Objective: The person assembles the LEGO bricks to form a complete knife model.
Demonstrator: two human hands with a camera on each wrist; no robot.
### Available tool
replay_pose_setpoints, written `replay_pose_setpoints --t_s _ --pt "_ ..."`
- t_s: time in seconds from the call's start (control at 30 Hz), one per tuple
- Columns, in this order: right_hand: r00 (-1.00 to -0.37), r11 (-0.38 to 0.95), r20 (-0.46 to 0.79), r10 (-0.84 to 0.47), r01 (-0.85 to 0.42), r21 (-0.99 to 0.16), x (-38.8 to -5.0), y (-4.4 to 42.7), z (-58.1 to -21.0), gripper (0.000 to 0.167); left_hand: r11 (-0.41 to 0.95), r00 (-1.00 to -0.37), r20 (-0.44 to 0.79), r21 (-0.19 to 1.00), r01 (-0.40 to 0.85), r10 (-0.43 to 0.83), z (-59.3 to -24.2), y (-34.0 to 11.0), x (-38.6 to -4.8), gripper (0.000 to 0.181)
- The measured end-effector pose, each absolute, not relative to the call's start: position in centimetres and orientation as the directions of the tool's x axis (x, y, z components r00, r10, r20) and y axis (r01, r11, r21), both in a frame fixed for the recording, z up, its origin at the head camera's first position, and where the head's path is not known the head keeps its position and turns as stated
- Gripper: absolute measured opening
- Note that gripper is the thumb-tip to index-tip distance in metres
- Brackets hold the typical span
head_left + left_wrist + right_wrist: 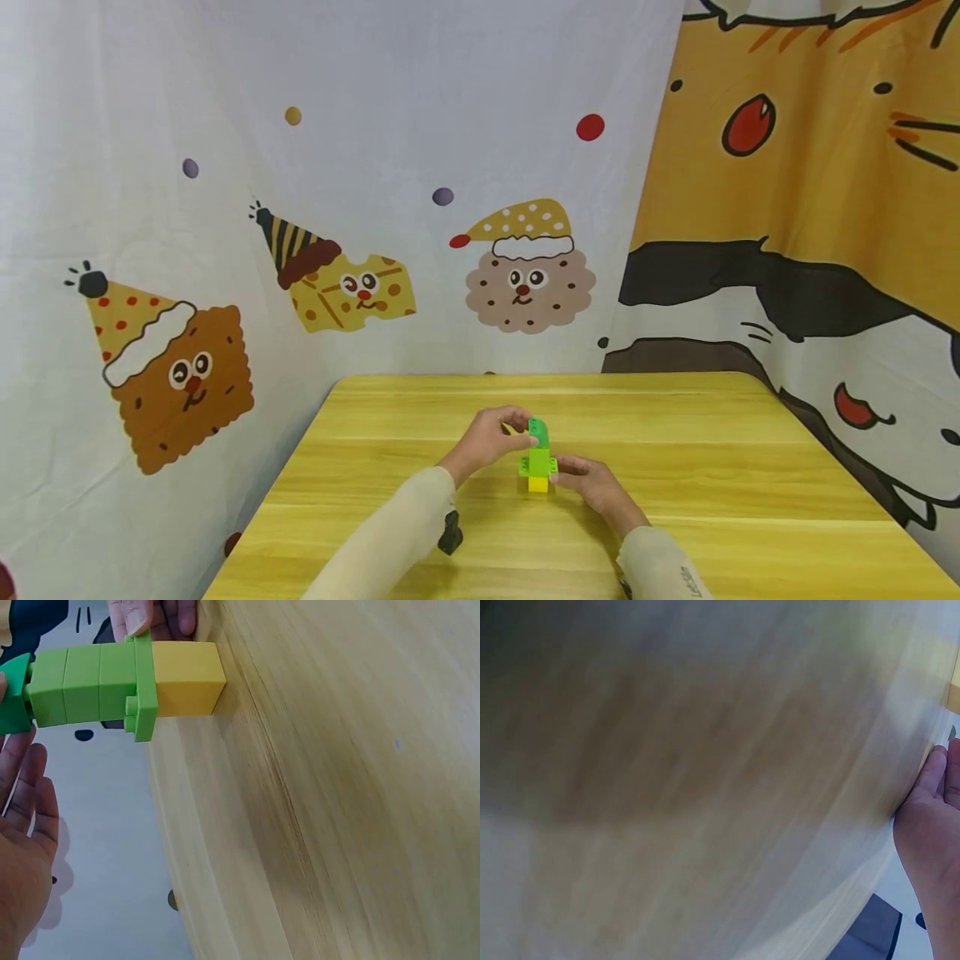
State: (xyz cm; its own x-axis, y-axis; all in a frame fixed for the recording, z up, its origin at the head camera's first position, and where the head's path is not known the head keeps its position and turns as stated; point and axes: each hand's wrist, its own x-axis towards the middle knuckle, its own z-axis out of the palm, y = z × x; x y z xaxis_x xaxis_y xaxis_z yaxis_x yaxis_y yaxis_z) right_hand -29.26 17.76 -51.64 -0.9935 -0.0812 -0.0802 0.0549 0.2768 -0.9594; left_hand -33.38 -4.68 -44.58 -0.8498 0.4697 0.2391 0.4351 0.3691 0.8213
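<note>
A small toy building-block tower stands upright on the table. At its base is a yellow block (189,679), with a wider light green plate (146,694) over it. Several light green blocks (82,684) continue upward to a darker green curved block (538,431) at the top. My left hand (489,435) pinches this top block between thumb and fingers. Low on the other side, my right hand (596,487) holds the end of the light green plate, its thumb against it. In the right wrist view only part of the right hand (934,832) shows, at the right edge.
The wooden table (375,467) extends around the tower on all sides. Behind it hangs a cloth (420,100) printed with cartoon snacks and animals. A dark object (451,533) shows beside the left sleeve (397,533).
</note>
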Motion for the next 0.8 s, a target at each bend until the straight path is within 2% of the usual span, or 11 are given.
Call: replay_pose_setpoints --t_s 0.5,0.8 --pt "-0.992 0.287 -0.087 -0.091 0.058 -0.956 -29.29 17.75 -51.64 0.048 0.429 -0.829 0.261 0.756 0.495 0.495 -44.17 -4.60 -33.49 0.026" --pt "-0.993 0.282 -0.081 -0.089 0.053 -0.958 -29.25 17.66 -51.76 0.045 0.439 -0.834 0.230 0.763 0.474 0.501 -44.00 -4.83 -33.41 0.023"
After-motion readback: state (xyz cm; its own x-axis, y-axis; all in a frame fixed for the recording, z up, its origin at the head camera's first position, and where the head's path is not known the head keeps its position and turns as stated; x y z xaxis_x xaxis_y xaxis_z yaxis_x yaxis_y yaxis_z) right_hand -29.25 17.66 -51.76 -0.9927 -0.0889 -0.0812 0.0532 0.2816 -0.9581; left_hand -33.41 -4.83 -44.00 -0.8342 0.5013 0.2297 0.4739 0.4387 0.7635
